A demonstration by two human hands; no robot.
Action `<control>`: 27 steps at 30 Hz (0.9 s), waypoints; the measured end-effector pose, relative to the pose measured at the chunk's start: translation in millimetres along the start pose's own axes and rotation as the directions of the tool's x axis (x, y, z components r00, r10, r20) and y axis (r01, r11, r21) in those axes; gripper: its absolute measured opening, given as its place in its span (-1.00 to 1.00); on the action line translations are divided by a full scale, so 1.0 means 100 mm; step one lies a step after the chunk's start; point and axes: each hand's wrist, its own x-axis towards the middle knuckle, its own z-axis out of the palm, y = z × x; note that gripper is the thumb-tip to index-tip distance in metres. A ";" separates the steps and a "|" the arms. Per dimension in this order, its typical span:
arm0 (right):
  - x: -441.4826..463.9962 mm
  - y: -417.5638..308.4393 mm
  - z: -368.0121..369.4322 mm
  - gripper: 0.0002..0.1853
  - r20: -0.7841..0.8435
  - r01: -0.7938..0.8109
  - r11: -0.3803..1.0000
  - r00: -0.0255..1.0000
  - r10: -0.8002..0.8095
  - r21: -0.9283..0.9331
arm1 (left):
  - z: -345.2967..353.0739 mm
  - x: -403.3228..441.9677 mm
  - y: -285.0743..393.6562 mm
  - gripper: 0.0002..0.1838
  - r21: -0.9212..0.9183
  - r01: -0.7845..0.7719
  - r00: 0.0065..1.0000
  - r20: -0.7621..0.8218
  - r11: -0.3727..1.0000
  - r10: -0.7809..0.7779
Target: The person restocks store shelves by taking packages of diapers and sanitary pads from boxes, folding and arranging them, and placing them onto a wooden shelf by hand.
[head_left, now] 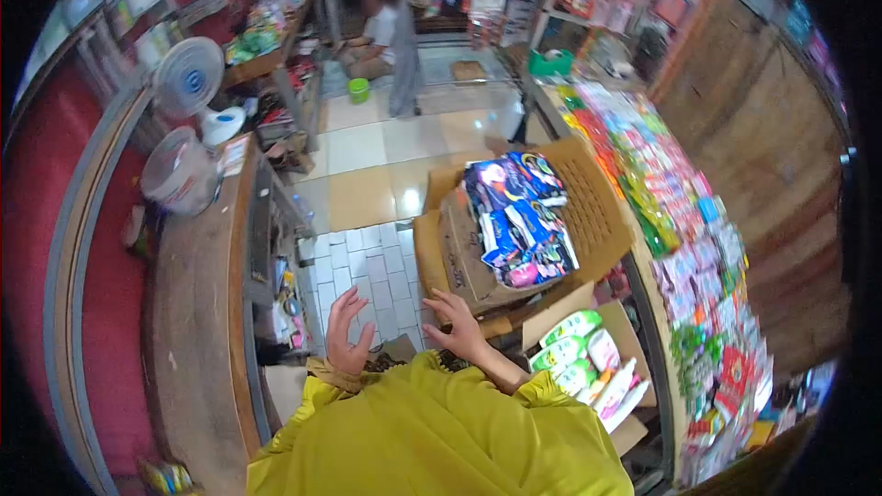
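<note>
Both my hands are raised in front of my yellow garment, apart from each other. My left hand (348, 334) is over the white tiled floor, fingers spread and empty. My right hand (457, 324) also has its fingers apart and holds nothing; it is beside the lower left corner of a large cardboard box (462, 253). Blue and dark packets (519, 220) are piled on that box. Below and to the right, a smaller open carton (631, 340) holds several green and white bottles (566, 352).
A wooden counter (197, 312) runs along the left, with a clear tub (180, 172) and a fan (188, 78). Rows of small packets (680, 211) cover the right-hand shelf. Farther back, a person (377, 37) sits near a green bucket (358, 90), beside a grey-clothed figure (404, 64).
</note>
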 end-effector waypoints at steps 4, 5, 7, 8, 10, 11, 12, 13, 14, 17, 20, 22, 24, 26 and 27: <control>0.03 0.09 0.01 -0.50 -0.203 -0.131 0.991 0.971 0.126 -0.008 | 0.11 0.29 -0.08 -0.58 -0.113 -0.015 0.975 0.217 0.994 0.039; 0.06 0.13 0.02 -0.50 -0.257 -0.150 0.989 0.956 0.141 -0.014 | 0.12 0.33 -0.13 -0.57 -0.142 -0.019 0.963 0.263 0.990 0.056; 0.11 0.26 0.04 -0.49 -0.361 -0.190 0.981 0.918 0.167 -0.031 | 0.15 0.41 -0.25 -0.57 -0.162 -0.042 0.946 0.311 0.986 0.091; 0.14 0.27 0.03 -0.50 -0.392 -0.218 0.976 0.899 0.193 -0.018 | 0.17 0.42 -0.30 -0.56 -0.176 -0.051 0.936 0.334 0.983 0.109; 0.18 0.27 -0.02 -0.52 -0.450 -0.270 0.963 0.858 0.246 0.011 | 0.21 0.41 -0.36 -0.57 -0.192 -0.030 0.921 0.376 0.981 0.102; 0.18 0.30 -0.05 -0.52 -0.494 -0.280 0.960 0.835 0.243 -0.002 | 0.23 0.41 -0.39 -0.57 -0.198 -0.021 0.913 0.395 0.980 0.100; 0.17 0.34 -0.07 -0.52 -0.535 -0.290 0.957 0.811 0.238 -0.014 | 0.24 0.41 -0.40 -0.57 -0.209 -0.030 0.894 0.431 0.977 0.120; 0.14 0.38 -0.10 -0.52 -0.571 -0.299 0.954 0.788 0.232 -0.025 | 0.25 0.40 -0.39 -0.57 -0.218 -0.036 0.875 0.464 0.975 0.136; 0.10 0.42 -0.16 -0.54 -0.598 -0.328 0.944 0.762 0.249 -0.024 | 0.26 0.38 -0.38 -0.57 -0.226 -0.041 0.857 0.493 0.973 0.150; 0.02 0.63 -0.47 -0.55 -0.656 -0.414 0.905 0.711 0.252 -0.101 | 0.29 0.31 -0.34 -0.56 -0.183 -0.077 0.813 0.557 0.980 0.168; 0.12 1.10 -0.83 -0.56 -0.722 -0.433 0.881 0.670 0.173 -0.192 | 0.27 0.30 -0.24 -0.54 -0.131 -0.050 0.820 0.561 0.990 0.116; 0.24 1.34 -1.08 -0.55 -0.714 -0.492 0.838 0.672 0.195 -0.235 | 0.32 0.26 -0.22 -0.54 -0.132 -0.013 0.856 0.512 0.991 0.079; 0.35 1.49 -1.22 -0.54 -0.709 -0.521 0.813 0.674 0.207 -0.258 | 0.37 0.19 -0.16 -0.53 -0.118 0.002 0.870 0.490 0.993 0.056; 0.43 1.51 -1.30 -0.54 -0.680 -0.529 0.811 0.692 0.244 -0.248 | 0.43 0.17 -0.08 -0.54 -0.093 -0.020 0.879 0.473 0.995 0.062; 0.50 1.51 -1.36 -0.54 -0.663 -0.528 0.813 0.703 0.256 -0.246 | 0.47 0.15 -0.04 -0.53 -0.083 0.008 0.884 0.466 0.997 0.032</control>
